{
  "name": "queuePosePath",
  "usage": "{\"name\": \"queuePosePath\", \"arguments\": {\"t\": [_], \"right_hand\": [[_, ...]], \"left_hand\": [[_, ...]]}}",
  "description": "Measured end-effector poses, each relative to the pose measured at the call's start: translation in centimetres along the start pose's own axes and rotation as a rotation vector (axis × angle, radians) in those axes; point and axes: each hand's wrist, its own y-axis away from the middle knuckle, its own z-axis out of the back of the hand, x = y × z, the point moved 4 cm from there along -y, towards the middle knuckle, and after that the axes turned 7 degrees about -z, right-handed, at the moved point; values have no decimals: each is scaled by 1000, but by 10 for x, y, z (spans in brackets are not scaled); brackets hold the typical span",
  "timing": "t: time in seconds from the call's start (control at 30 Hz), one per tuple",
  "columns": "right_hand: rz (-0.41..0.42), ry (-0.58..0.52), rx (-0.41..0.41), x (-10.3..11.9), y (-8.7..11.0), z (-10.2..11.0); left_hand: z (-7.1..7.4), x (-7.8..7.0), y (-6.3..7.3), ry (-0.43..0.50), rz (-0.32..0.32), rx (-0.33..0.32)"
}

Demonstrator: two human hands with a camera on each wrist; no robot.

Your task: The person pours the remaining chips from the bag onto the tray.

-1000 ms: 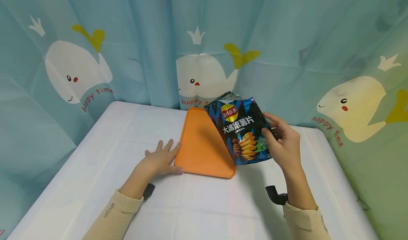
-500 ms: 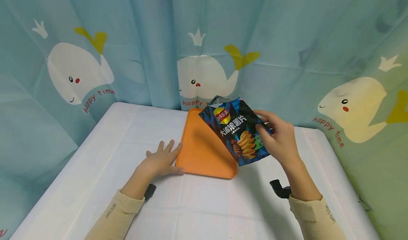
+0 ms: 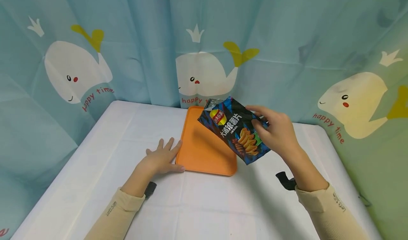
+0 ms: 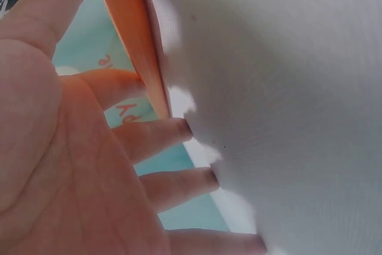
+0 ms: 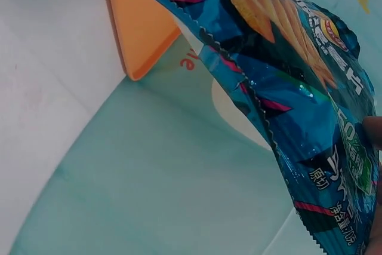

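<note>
Head cam, L to R: blue-green curtain point(image 3: 153, 38) hangs beyond both hands, w/ a white whale print point(image 3: 57, 68) well past the L hand point(image 3: 159, 160) & off to its left. Left sleeve point(image 3: 116, 211), beige w/ small lettering, runs back from that hand; a black gadget point(image 3: 150, 189) sits at the wrist. L hand has fingers straight & spread wide, nothing gripped; index & thumb touch the near-left edge of an orange tray point(image 3: 204, 158), other fingertips down on the white-covered bench point(image 3: 153, 211). L wrist cam agrees: palm showing, tray rim by the index, other tips at the bench. Tray lies flat just right of the L hand. Chip bag point(image 3: 234, 126), blue/black w/ red-yellow logo & chip pic, is held up over the tray's right side, btwn the hands; tilted, top end leaning away & left of the R hand point(image 3: 276, 128), silvery bit at its top corner. R hand pinches the bag's right edge, thumb on the printed front; R wrist cam catches only a bit of that hand. Dark shadow point(image 3: 267, 197) falls nearer than the R hand. Second gadget point(image 3: 285, 180) & right sleeve point(image 3: 325, 204) sit behind it.
</note>
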Motion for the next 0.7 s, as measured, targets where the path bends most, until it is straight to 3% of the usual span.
{"name": "queuePosePath", "arguments": {"t": [0.3, 0.7], "right_hand": [[66, 83, 81, 13, -12, -1], [110, 126, 130, 22, -18, -4]], "left_hand": [[0, 2, -2, -6, 19, 10], [-2, 4, -2, -5, 23, 6]]}}
